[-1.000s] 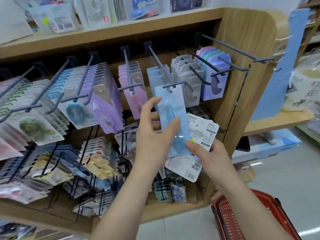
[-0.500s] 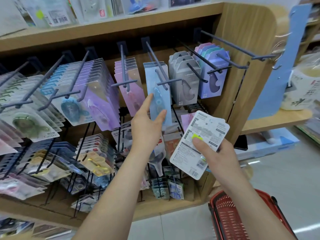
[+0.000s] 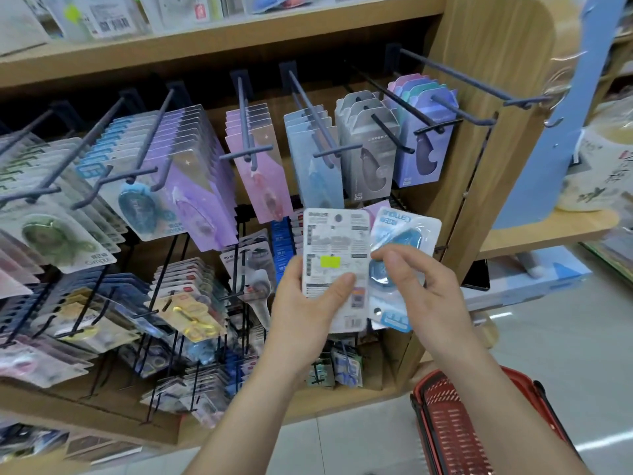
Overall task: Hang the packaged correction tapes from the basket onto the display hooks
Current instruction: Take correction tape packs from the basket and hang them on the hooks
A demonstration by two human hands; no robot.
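My left hand (image 3: 306,305) grips a white correction tape package (image 3: 337,245), its printed back with a yellow sticker facing me. Just to its right, my right hand (image 3: 423,291) pinches a second package (image 3: 409,231), a clear blister with a blue tape, held upside down. Both packs sit in front of the lower hooks, below the hook (image 3: 310,104) carrying light blue packs (image 3: 320,173). The red basket (image 3: 448,426) is on the floor at the lower right, partly hidden by my right forearm.
Wooden display shelf (image 3: 493,97) with rows of dark hooks full of purple, pink, grey and blue tape packs. An empty long hook (image 3: 455,75) juts out at the upper right. A blue panel (image 3: 561,132) and a side shelf stand to the right.
My left hand left the hung light blue pack and came down to take the white pack. My right hand now holds a second blue blister pack beside it.
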